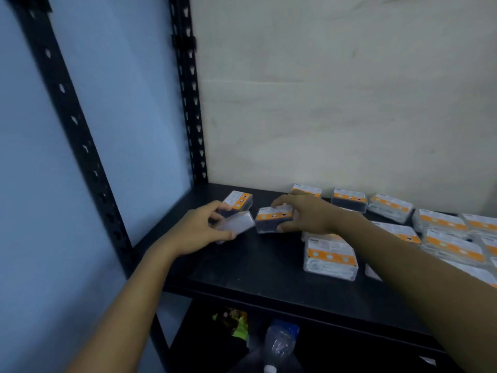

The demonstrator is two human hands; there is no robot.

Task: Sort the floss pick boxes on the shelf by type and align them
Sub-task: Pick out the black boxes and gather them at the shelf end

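Note:
Several clear floss pick boxes with orange-and-white labels lie on a black shelf (242, 267). My left hand (199, 227) grips a tilted clear box (236, 223) near the shelf's back left. Just behind it lies another box (239, 201), flat on the shelf. My right hand (306, 214) holds a dark-filled box (273, 219) by its sides, right beside the tilted one. A white-filled box (330, 258) lies nearer the front. More boxes (390, 207) line the back wall and pile up at the right (451, 246).
Black slotted uprights (191, 103) stand at the shelf's left, with a pale wall behind. On the lower shelf sit a plastic bottle with a blue label (279, 343) and a green-yellow packet (234, 323). Bare shelf surface shows at the front left.

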